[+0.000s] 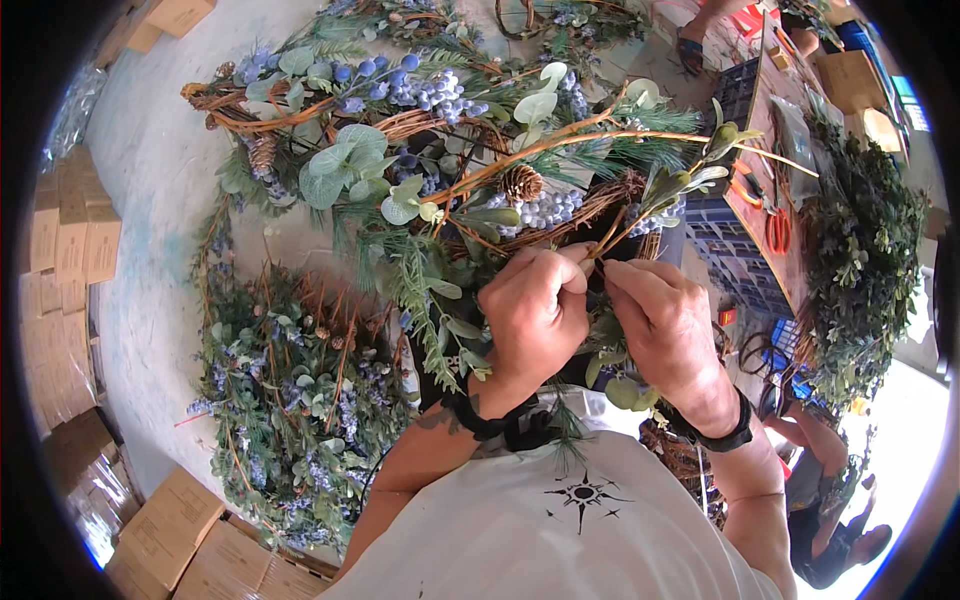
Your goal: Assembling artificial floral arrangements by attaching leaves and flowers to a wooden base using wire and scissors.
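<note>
A vine wreath point(405, 125) lies in front of me, trimmed with eucalyptus leaves, pine sprigs, blue berries and a pine cone point(521, 183). At its near rim my left hand point(540, 315) is closed in a pinch on the base of a thin brown stem point(608, 235). This stem runs up toward a green leafy sprig point(668, 187). Close beside it, my right hand point(665, 325) is also pinched, its fingertips almost touching the left ones. What lies between the right fingertips is too small to make out. A long bare twig point(560, 137) arches over the wreath.
More blue-berried wreaths point(300, 400) are piled at left. On the right, a table point(755, 205) on blue crates point(715, 240) holds red-handled cutters point(777, 232) and a heap of greenery point(860, 240). Cardboard boxes point(165, 525) line the left. Other people point(830, 500) are at the right.
</note>
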Demonstrator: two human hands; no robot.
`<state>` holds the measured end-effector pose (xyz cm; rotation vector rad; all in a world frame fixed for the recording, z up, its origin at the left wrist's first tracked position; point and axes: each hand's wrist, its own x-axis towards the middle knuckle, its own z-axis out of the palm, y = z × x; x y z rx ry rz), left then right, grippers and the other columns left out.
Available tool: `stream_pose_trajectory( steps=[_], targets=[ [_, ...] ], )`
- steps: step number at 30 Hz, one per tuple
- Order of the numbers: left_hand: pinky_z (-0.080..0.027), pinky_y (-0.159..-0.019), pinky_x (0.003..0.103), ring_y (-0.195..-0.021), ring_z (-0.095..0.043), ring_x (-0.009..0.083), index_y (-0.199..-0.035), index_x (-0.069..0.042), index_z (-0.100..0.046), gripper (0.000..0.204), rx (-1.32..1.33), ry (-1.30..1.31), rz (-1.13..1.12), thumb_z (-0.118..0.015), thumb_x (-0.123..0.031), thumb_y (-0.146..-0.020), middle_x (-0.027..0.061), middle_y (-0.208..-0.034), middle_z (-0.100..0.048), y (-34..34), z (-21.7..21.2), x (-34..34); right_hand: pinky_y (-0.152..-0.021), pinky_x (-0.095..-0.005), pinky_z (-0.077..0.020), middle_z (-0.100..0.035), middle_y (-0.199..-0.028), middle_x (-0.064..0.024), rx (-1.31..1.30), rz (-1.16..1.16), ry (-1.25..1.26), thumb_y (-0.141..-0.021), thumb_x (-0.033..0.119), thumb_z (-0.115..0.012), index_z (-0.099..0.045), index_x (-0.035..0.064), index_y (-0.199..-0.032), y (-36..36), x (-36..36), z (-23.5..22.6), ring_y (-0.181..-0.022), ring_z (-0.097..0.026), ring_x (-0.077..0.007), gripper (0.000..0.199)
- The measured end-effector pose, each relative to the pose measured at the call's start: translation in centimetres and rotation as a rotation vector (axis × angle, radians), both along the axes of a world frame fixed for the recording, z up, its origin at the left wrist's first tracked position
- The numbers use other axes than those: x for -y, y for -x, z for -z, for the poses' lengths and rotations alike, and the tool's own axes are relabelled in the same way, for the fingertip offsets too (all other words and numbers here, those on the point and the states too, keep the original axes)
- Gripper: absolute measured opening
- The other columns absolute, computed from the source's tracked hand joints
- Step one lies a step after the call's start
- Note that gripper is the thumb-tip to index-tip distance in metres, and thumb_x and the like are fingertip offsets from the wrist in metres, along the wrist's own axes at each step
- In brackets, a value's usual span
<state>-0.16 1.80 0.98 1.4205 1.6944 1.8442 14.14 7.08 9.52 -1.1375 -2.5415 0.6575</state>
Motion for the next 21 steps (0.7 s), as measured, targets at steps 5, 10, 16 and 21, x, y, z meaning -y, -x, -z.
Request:
stream_pose_trajectory(
  steps=[5, 10, 16, 21],
  targets=[
    [-0.059, -0.069, 0.034, -0.077, -0.076, 0.0269, -0.081, -0.004, -0.060, 0.027, 0.030, -0.009, -0.001, -0.081, 0.012, -0.079, 0.0143, -0.092, -0.081, -0.08, -0.09, -0.14, -0.073, -0.0474, -0.0588, -0.075, -0.097, -0.0156, -0.012, -0.001, -0.029, -0.092, 0.002, -0.073, -0.073, 0.0042, -0.114, -0.25, 0.17, 0.08, -0.088, -0.073, -0.0384, 0.023],
    [-0.059, -0.070, 0.034, -0.078, -0.077, 0.0268, -0.081, -0.004, -0.059, 0.027, 0.024, -0.007, 0.002, -0.081, 0.013, -0.079, 0.0145, -0.092, -0.081, 0.01, 0.08, 0.02, -0.074, -0.0471, -0.0594, -0.076, -0.098, -0.0154, -0.010, -0.013, -0.029, -0.091, 0.002, -0.074, -0.073, 0.0037, -0.114, -0.17, 0.23, 0.00, -0.088, -0.073, -0.0379, 0.023],
    [-0.059, -0.066, 0.035, -0.076, -0.075, 0.0279, -0.080, -0.005, -0.058, 0.027, 0.019, -0.010, -0.010, -0.078, 0.013, -0.077, 0.0133, -0.092, -0.081, -0.06, 0.05, -0.15, -0.073, -0.0463, -0.0598, -0.076, -0.098, -0.0149, -0.030, -0.015, -0.049, -0.091, 0.002, -0.074, -0.073, 0.0039, -0.115, -0.27, 0.37, 0.02, -0.087, -0.073, -0.0366, 0.024],
    [-0.059, -0.063, 0.037, -0.074, -0.073, 0.0289, -0.079, -0.006, -0.058, 0.026, 0.021, -0.013, -0.026, -0.074, 0.013, -0.074, 0.0118, -0.091, -0.081, -0.10, 0.12, -0.13, -0.072, -0.0464, -0.0597, -0.075, -0.096, -0.0146, -0.016, -0.017, -0.047, -0.091, 0.002, -0.074, -0.073, 0.0040, -0.114, -0.18, 0.12, -0.05, -0.087, -0.073, -0.0371, 0.023]
  ],
)
